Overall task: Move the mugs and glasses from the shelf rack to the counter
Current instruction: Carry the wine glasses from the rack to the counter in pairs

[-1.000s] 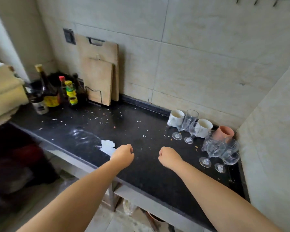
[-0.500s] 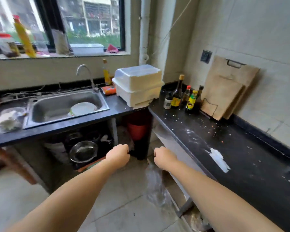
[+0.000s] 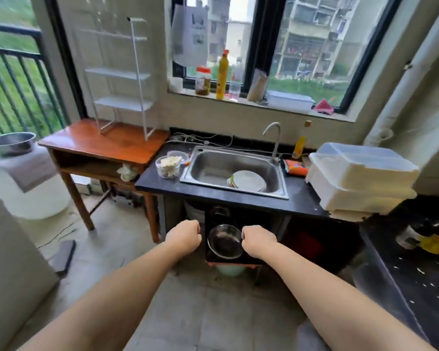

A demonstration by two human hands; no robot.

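A white wire shelf rack [image 3: 123, 77] stands on a wooden side table [image 3: 104, 143] at the back left; I see no mugs or glasses on its shelves. My left hand [image 3: 184, 236] and my right hand [image 3: 259, 240] are held out in front of me as closed fists, holding nothing, well short of the rack. The black counter [image 3: 411, 279] shows only at the right edge. No mugs or glasses are in view.
A steel sink [image 3: 235, 171] with plates sits in the dark worktop under the window. A white plastic box [image 3: 363, 178] stands right of it, a glass bowl [image 3: 169, 167] left. Bottles line the sill. A metal bowl [image 3: 12, 143] sits far left.
My view has swung left from the counter with its mugs and glasses, past the corner, to the sink and the shelf rack. Both fists stay clenched in front of me.
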